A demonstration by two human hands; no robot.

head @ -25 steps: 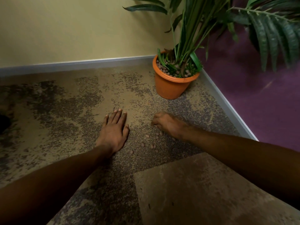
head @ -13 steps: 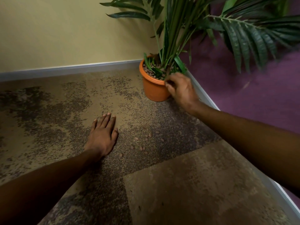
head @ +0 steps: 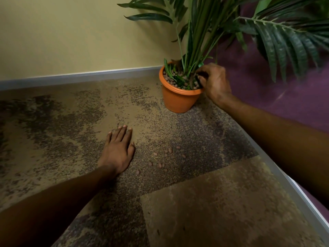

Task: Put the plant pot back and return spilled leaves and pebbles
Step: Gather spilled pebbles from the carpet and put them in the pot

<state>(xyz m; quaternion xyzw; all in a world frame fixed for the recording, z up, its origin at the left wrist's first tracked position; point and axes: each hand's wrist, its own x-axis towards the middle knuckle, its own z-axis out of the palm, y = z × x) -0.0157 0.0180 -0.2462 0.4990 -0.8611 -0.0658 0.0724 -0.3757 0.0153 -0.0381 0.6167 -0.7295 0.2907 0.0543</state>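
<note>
Right hand (head: 214,82) fingers curled over round orange plastic plant pot (head: 179,99), contents unclear; release low inside rim. Left hand (head: 118,150) flat, fingers spread, small reddish-brown pebbles (head: 166,158) just beside.

left hand (head: 118,150): flat, palm down | right hand (head: 214,82): fingers curled downward

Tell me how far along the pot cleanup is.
Done: the pot stands upright in the corner, pebbles inside. In hand: the right hand is curled over its rim, apparently dropping pebbles in. Left: loose pebbles lie on the carpet beside the flat left hand. No loose leaves visible.
</note>
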